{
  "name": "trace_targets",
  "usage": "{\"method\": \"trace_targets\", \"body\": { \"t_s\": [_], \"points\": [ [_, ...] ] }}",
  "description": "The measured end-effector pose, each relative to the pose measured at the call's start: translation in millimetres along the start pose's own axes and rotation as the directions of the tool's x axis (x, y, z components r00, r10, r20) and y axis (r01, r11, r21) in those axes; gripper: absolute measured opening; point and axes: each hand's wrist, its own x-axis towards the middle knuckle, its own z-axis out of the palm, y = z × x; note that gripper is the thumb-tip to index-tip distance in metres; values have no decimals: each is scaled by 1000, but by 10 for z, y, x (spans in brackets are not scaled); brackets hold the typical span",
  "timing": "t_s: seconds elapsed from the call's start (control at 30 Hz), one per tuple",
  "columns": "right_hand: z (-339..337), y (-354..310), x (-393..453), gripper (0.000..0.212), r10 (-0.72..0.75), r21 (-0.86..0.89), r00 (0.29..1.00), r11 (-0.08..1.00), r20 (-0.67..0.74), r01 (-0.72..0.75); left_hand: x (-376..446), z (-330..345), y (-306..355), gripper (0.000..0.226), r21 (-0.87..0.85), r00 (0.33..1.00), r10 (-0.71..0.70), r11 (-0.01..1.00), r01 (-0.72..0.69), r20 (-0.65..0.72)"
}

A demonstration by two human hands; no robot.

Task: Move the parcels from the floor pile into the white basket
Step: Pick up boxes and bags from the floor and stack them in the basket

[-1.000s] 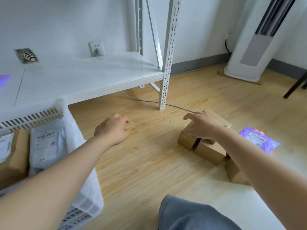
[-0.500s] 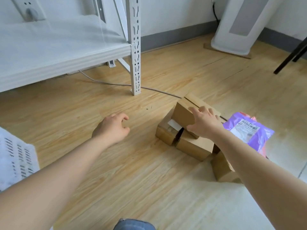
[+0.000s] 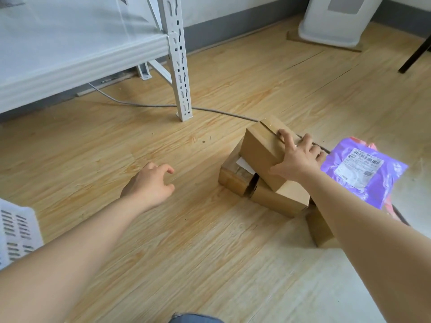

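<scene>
Your right hand grips the top cardboard box: its fingers are spread and curled over the box's far edge, the thumb pressed on the near side. That box sits tilted on two lower boxes of the floor pile. Just beyond your right fingers lies a purple mailer bag, label up. Another small box lies under your right forearm. Your left hand hovers over the wooden floor, fingers loosely curled and holding nothing, well apart from the pile. A corner of the white basket shows near your left forearm.
</scene>
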Motion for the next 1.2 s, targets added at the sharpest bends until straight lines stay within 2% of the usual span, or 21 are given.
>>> {"method": "trace_targets", "body": {
  "t_s": [0.17,0.23,0.3,0.37,0.43,0.47,0.57,0.7,0.77,0.9,1.0,1.1,1.2],
  "points": [
    [7,-71,-304,94,-14,57,997,998,69,10,-197,-87,14,41,-12,1000,5,1000,-5,12],
    [-5,-122,-459,94,24,200,993,979,113,-47,-313,-174,10,41,-28,1000,10,1000,-10,6],
    [-22,-194,-645,92,34,473,980,872,197,-125,-447,-289,-25,42,-42,1000,15,999,-15,-4],
    [-65,-276,-877,89,-58,739,956,649,287,-182,-585,-425,-82,43,-58,999,23,998,-25,-26],
    [-156,-371,-1111,86,-184,870,927,442,326,-219,-734,-580,-151,42,-88,998,25,996,-30,-59],
    [-210,-425,-1218,83,-245,898,910,377,335,-229,-816,-659,-187,41,-103,997,22,994,-30,-75],
    [-398,-619,-1555,72,-405,931,850,277,336,-236,-1064,-899,-303,37,-113,992,-7,994,-8,-129],
    [-628,-909,-1988,67,-521,951,802,248,294,-187,-1404,-1214,-412,47,-202,985,-67,979,34,-161],
    [-732,-1047,-2182,57,-559,961,786,225,264,-162,-1584,-1350,-467,57,-299,986,-91,953,45,-143],
    [-916,-1284,-2481,36,-602,963,754,214,263,-165,-1953,-1618,-686,75,-541,994,-96,839,51,-55],
    [-1042,-1496,-2684,27,-672,956,683,245,286,-158,-2258,-1773,-912,90,-768,999,27,640,0,22],
    [-1115,-1756,-2881,21,-719,948,619,266,316,-176,-2522,-1859,-1180,108,-875,999,31,481,-53,-44],
    [-1123,-2058,-3076,28,-743,939,574,271,343,-210,-2745,-1945,-1506,114,-938,991,-36,328,-111,-130]
  ]
}}
